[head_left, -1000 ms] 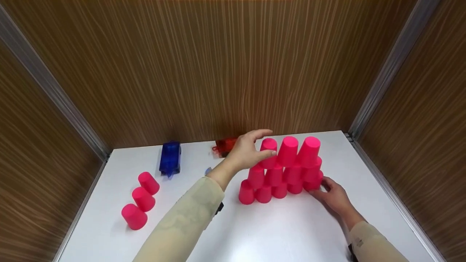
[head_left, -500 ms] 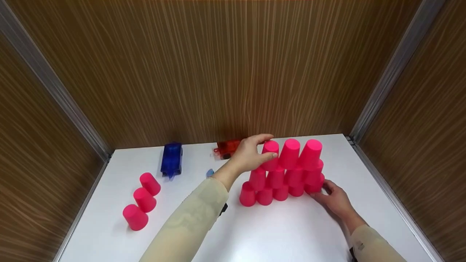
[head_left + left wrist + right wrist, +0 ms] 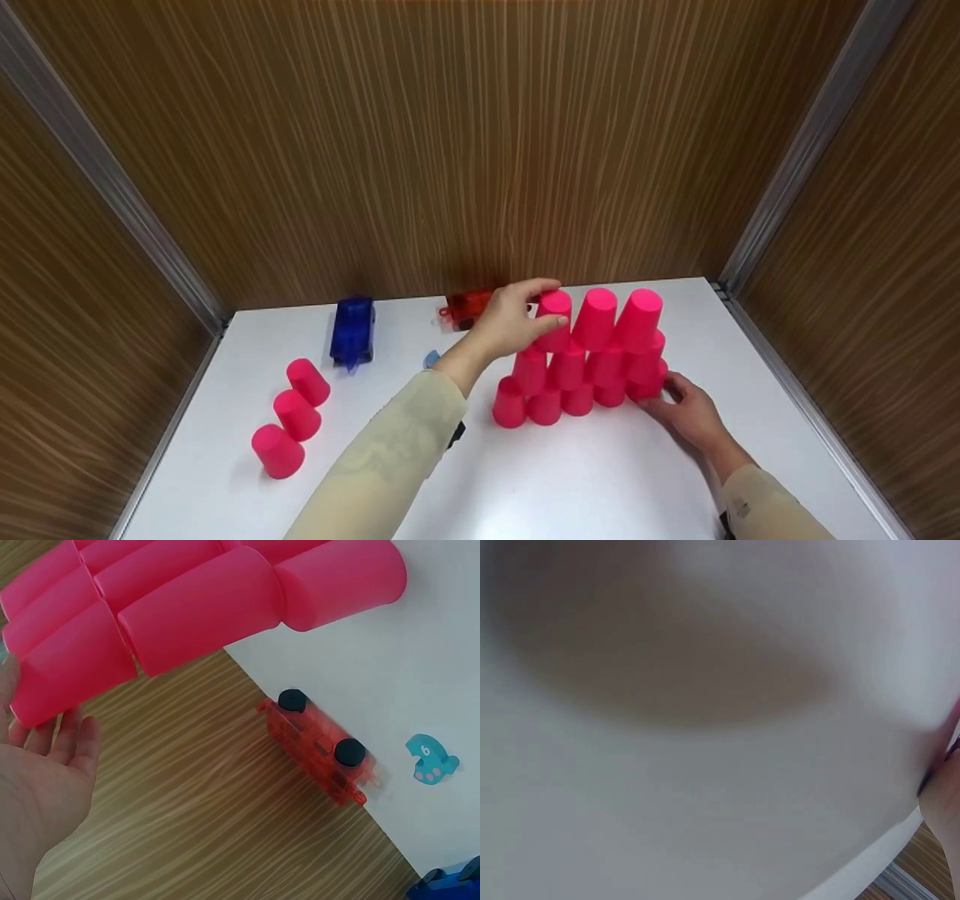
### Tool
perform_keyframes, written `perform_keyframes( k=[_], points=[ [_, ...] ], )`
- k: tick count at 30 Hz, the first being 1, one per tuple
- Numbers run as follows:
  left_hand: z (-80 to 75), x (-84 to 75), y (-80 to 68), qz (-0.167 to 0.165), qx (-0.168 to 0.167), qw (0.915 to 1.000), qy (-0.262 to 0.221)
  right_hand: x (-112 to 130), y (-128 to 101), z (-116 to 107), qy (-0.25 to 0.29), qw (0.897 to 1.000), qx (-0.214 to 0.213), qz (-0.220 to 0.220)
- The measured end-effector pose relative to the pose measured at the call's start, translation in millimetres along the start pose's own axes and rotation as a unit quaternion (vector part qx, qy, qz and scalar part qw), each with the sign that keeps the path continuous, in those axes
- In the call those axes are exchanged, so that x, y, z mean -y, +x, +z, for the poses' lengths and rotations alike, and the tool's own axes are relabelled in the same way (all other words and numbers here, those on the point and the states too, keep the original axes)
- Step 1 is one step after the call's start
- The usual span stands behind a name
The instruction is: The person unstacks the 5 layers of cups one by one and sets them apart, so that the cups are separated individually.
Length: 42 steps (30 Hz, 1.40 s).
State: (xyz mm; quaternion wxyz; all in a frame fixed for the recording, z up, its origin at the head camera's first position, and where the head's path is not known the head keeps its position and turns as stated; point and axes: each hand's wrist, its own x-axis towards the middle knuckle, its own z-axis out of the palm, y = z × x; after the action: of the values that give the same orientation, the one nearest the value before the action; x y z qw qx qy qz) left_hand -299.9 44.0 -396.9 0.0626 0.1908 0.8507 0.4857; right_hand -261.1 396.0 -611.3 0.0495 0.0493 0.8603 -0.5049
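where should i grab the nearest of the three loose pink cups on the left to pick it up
Grip the nearest loose cup around its side wall from above. It stands upside down, closed base up, tapering upward, so fingers should wrap low near the wider rim. Its near and left sides are free; the next cup stands close behind.

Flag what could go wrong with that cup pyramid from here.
1. The left hand grips the end cup of the top row, which sits offset on the cups below; a sideways nudge while letting go could tip it and its neighbours.
2. The right hand touches the bottom corner cup; any shift there could likely bring down the pyramid.
3. The red toy lies close behind the left hand and might get knocked.
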Motion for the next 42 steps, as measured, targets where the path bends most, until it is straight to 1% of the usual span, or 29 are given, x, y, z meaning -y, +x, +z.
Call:
perform_keyframes(
  k=[6,11,14,18,24,29,31,34,38,42],
  points=[
    [-16.7,1.1,-5.8,0.011,-0.019,0.9997,-0.014,-2.3,1.0,-0.5,-0.002,1.0,0.003,0.0],
    [-39.1,6.2,-11.7,0.023,-0.038,0.9988,-0.021,-4.9,3.1,-1.1,0.008,1.0,0.006,0.008],
    [-54.5,11.4,-16.3,0.029,-0.05,0.998,-0.025,-6.2,5.2,-1.6,0.01,1.0,0.003,0.001],
    [-74.1,20.2,-24.3,0.023,-0.068,0.9972,-0.021,-7.1,7.4,-1.9,0.003,1.0,-0.001,-0.004],
    [-101.7,35.7,-38.2,0.001,-0.104,0.9944,-0.017,-4.5,8.7,-2.2,0.008,1.0,0.005,0.015],
    [-124.8,54.8,-50.2,-0.009,-0.126,0.992,-0.007,-1.8,8.3,-4.9,0.005,1.0,0.005,0.023],
    [-133.0,64.0,-55.8,-0.019,-0.135,0.9906,-0.002,-1.6,7.9,-5.5,0.009,0.999,0.004,0.03],
    [-144.2,79.9,-64.7,-0.043,-0.142,0.989,0.002,-0.8,6.3,-5.9,0.017,0.999,0.007,0.037],
    [-157.1,104.5,-77.4,-0.087,-0.15,0.9849,0.006,-0.5,4.1,-5.5,0.019,0.999,0.009,0.037],
    [-166.4,129.4,-90.0,-0.116,-0.158,0.9805,0.014,-0.2,2.4,-5.5,0.017,0.999,0.009,0.034]
  ],
)
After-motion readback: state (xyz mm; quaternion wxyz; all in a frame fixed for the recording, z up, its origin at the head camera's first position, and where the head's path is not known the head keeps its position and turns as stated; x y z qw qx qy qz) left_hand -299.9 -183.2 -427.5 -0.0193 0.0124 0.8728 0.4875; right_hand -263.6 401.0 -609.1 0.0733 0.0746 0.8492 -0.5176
